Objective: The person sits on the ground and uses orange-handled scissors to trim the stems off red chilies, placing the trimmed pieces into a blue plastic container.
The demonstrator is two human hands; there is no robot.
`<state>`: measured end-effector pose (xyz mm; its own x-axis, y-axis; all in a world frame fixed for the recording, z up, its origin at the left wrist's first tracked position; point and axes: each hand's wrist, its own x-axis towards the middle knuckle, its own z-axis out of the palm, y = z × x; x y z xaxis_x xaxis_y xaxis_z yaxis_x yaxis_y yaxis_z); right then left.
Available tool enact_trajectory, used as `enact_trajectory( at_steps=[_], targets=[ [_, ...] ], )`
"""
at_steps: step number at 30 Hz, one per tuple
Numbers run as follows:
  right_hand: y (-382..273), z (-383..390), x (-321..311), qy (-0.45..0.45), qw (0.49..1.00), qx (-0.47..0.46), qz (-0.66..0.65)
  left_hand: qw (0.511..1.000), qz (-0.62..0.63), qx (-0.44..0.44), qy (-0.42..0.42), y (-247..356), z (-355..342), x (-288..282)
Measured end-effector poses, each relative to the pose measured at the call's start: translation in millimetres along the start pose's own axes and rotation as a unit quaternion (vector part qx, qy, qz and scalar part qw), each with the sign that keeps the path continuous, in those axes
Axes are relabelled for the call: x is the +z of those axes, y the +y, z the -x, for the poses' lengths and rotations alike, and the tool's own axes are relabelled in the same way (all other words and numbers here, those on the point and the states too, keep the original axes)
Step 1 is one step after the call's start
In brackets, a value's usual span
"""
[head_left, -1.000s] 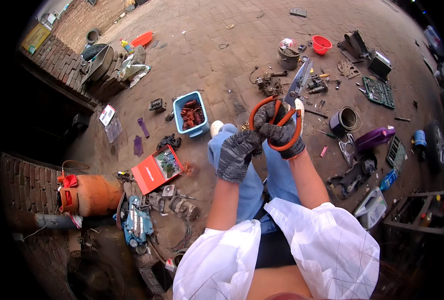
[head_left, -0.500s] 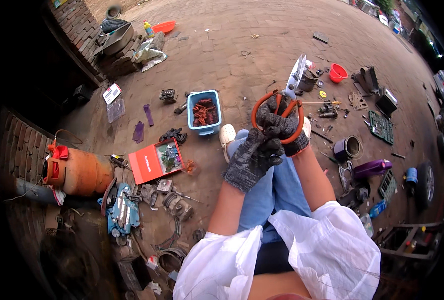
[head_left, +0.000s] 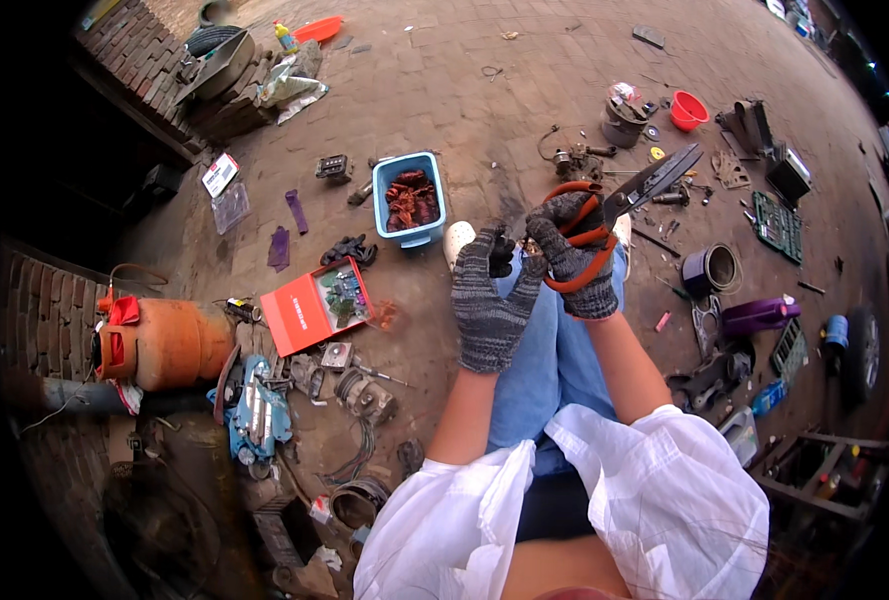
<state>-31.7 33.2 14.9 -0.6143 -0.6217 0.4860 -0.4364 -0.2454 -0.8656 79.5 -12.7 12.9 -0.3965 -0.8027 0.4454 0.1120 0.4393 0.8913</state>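
My right hand (head_left: 572, 255), in a grey knit glove with dark fingertips, grips a pair of large scissors (head_left: 654, 183). Their orange handles loop around the hand, and the blades point away to the upper right. Close beside it is my left hand (head_left: 492, 305), gloved the same way, its fingers curled and its thumb toward the right hand. Whatever the left fingers may hold is too small or hidden to make out. Just beyond the left hand a light-blue plastic tub (head_left: 411, 240) holds reddish-brown scrap that looks like copper windings (head_left: 411, 198).
An open red box (head_left: 299, 316) of small parts, dark gloves (head_left: 349, 250) and an orange gas cylinder (head_left: 179, 343) are on the left. On the right lie a red bowl (head_left: 688, 111), a green tool case (head_left: 776, 228), a purple jug (head_left: 759, 315) and a metal ring (head_left: 710, 270).
My hands have drawn apart, the left moving left and nearer. The scissors have swung from pointing almost straight away to pointing right, their blades now closer together. My view has shifted slightly.
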Motion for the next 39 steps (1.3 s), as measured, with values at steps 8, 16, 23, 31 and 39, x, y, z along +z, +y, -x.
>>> enact_trajectory(
  at_steps=[8,16,23,31,39],
  targets=[
    [19.2,17.7,-7.5,0.151,0.983,0.091,0.05,0.937,-0.263,0.178,0.146,3.0,17.1,17.9],
    [22.1,39.1,-19.3,0.17,0.985,0.027,-0.031,0.974,-0.157,0.156,0.047,4.2,25.6,42.2],
    [59.4,59.6,-41.9,0.15,0.973,0.121,0.128,0.989,-0.071,0.127,0.04,13.6,34.3,47.9],
    [34.7,16.9,-28.9,0.206,0.975,0.084,0.003,0.967,-0.198,0.141,-0.079,2.7,0.1,44.4],
    [57.0,-44.3,-18.3,-0.058,0.99,-0.045,0.119,0.988,-0.13,0.019,-0.083,-44.9,-64.2,16.7]
  ],
)
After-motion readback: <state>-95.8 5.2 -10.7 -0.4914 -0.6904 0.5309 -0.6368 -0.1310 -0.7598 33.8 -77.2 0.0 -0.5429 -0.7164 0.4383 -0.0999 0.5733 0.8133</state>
